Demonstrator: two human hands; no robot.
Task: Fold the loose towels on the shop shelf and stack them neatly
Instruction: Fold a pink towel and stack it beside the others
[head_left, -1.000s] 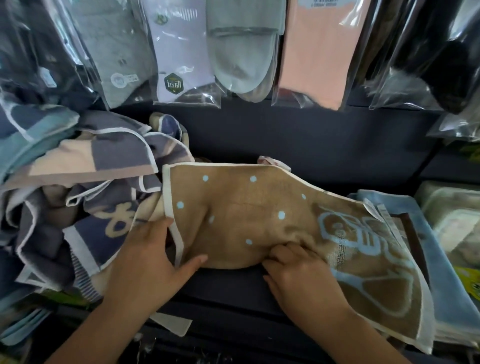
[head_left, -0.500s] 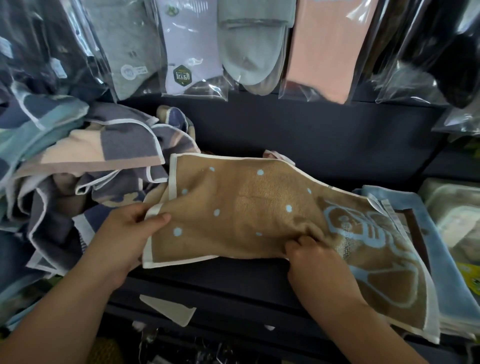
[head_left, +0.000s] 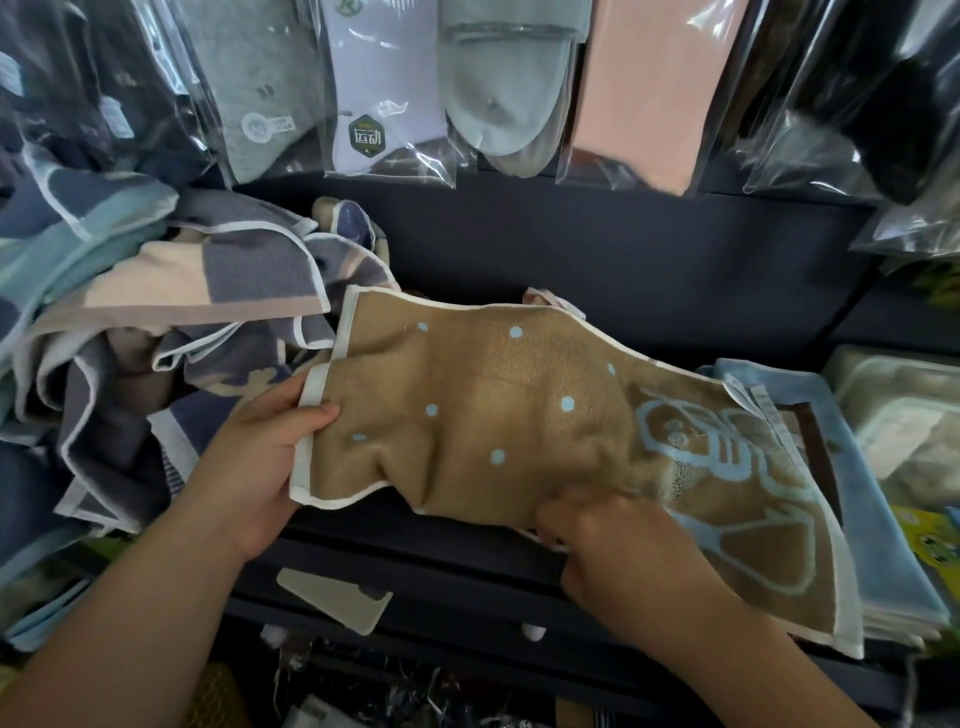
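Note:
A brown towel (head_left: 498, 415) with light blue dots and a white border lies across the dark shelf (head_left: 415, 540), doubled lengthwise. My left hand (head_left: 254, 467) grips its white-edged left end, thumb on top, and holds that end lifted. At the towel's near fold my right hand (head_left: 618, 551) pinches the cloth with curled fingers. The towel's right part, with a blue outline drawing, rests on a folded light blue towel (head_left: 878, 519). A heap of loose grey, navy and peach towels (head_left: 156, 322) is piled at the left.
Clear bags of socks (head_left: 363, 93) and slippers (head_left: 509, 78) hang above the shelf's dark back panel. A wrapped package (head_left: 904, 415) sits at the far right. A white price-tag holder (head_left: 332, 597) sticks out from the shelf's front edge.
My left hand has taken hold of the towel's left end, raised it off the shelf and carried it right. The right hand shifted slightly right along the near fold.

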